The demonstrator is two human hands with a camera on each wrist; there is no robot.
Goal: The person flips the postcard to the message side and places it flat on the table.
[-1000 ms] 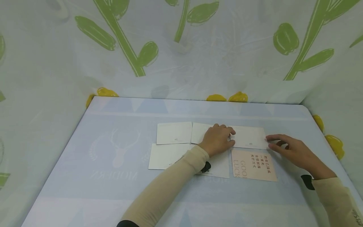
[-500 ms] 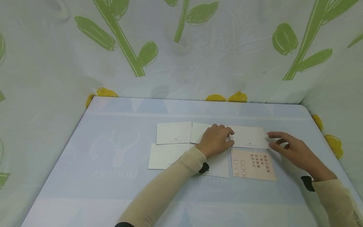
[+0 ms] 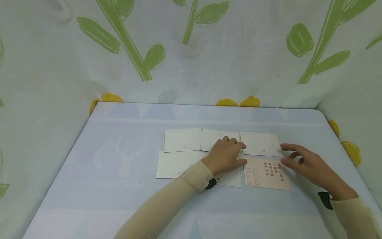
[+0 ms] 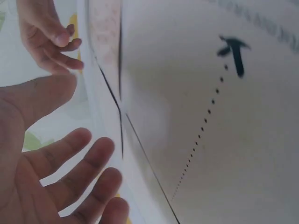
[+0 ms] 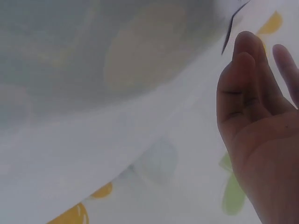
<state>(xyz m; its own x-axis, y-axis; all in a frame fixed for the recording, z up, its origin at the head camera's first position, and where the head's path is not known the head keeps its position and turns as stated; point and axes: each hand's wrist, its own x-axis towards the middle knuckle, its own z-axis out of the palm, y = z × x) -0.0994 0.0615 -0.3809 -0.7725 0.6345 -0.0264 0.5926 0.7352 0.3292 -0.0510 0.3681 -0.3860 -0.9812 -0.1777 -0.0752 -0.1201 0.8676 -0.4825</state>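
Note:
Postcard-like cards lie in two rows on the table. The far row has a white left card (image 3: 182, 140), a white middle card (image 3: 209, 139) and a white right card (image 3: 260, 144). Nearer are a white left card (image 3: 171, 162), a white middle card (image 3: 231, 177) partly under the left arm, and a pink "GOOD LUCK" card (image 3: 267, 174). My left hand (image 3: 224, 155) is over the two middle cards, fingers relaxed and spread; its palm (image 4: 32, 177) holds nothing. Beside the far right card's right edge is my right hand (image 3: 310, 167), thumb and forefinger apart; contact is unclear.
The pale blue table (image 3: 119, 196) bears a printed deer head and lettering. White fabric (image 3: 238, 59) with green leaves and yellow shapes rises behind the table and along its sides.
My left hand has drawn back a little toward me, uncovering more of the far middle card. My right hand has shifted slightly nearer too. The cards appear to lie as before.

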